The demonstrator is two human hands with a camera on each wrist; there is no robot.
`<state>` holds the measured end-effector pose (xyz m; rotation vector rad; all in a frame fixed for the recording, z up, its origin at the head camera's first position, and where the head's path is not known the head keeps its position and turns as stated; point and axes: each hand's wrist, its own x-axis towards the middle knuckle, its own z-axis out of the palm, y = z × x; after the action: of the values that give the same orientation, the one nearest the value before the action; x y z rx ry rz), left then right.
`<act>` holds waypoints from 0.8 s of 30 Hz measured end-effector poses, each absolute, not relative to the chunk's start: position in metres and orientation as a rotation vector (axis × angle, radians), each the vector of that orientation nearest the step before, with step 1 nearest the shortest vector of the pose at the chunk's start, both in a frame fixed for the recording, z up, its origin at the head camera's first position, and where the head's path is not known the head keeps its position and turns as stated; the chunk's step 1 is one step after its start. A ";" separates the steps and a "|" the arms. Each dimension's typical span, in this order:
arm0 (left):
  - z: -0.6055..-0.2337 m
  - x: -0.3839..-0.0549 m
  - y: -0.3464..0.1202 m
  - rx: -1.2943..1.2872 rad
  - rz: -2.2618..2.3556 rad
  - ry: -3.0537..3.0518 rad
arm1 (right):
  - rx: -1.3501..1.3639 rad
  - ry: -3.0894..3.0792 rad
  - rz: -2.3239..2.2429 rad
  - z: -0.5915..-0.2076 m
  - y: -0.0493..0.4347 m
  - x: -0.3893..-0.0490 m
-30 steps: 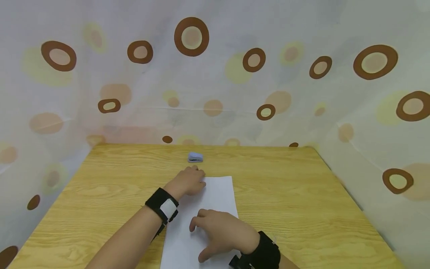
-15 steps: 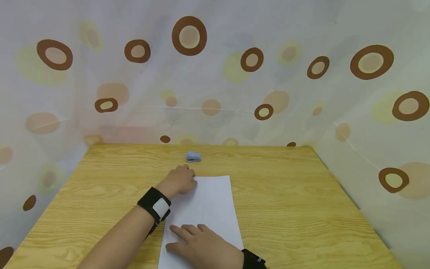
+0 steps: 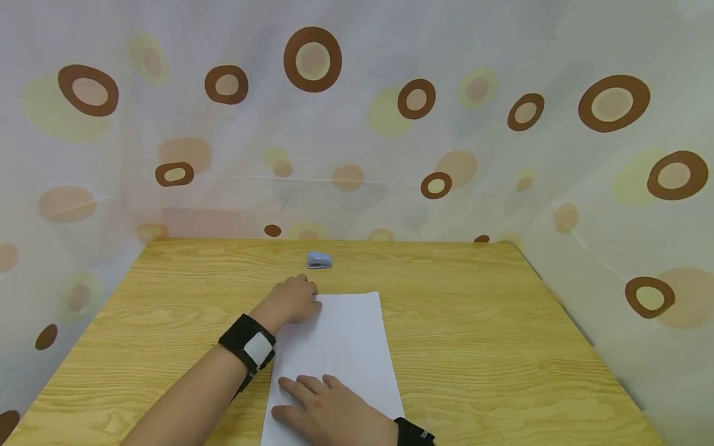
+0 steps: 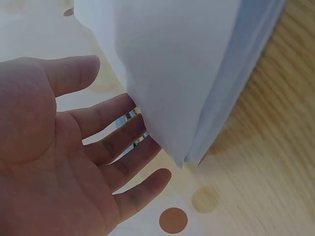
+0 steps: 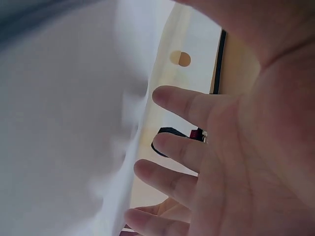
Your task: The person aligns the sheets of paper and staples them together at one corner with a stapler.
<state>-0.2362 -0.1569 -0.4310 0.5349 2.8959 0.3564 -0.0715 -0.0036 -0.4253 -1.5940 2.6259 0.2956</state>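
White paper (image 3: 346,347) lies lengthwise on the table in the head view, its near end cut off by the frame. In the left wrist view the paper (image 4: 167,69) shows more than one layer along its edge. My left hand (image 3: 290,301) rests at its far left corner, fingers extended and fingertips touching the paper. My right hand (image 3: 339,410) lies over the near part of the paper with its fingers spread. The right wrist view shows that hand (image 5: 211,162) with straight fingers close to the sheet. Beyond the left hand sits a small light-blue stapler (image 3: 319,260).
The wooden table (image 3: 474,328) extends to both sides of the paper. A patterned curtain (image 3: 357,124) with brown rings stands behind the table and along both sides. Black bands (image 3: 243,341) are strapped round the wrists.
My right hand has moved left and nearer over the paper, flattening with its fingers spread. My left hand has stayed at the far left corner; the whole view shifted slightly.
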 end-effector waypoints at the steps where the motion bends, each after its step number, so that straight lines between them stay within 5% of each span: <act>1: -0.431 -0.235 -0.157 0.540 0.360 2.898 | -1.586 2.631 0.291 -0.425 -0.003 -0.071; 24: -0.432 -0.239 -0.155 0.516 0.369 2.876 | -1.583 2.561 0.125 -0.423 -0.002 -0.070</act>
<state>-0.2392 -0.1551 -0.4320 0.5165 2.8757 0.3688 -0.0702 -0.0024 -0.4230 -1.5831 2.5612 0.1246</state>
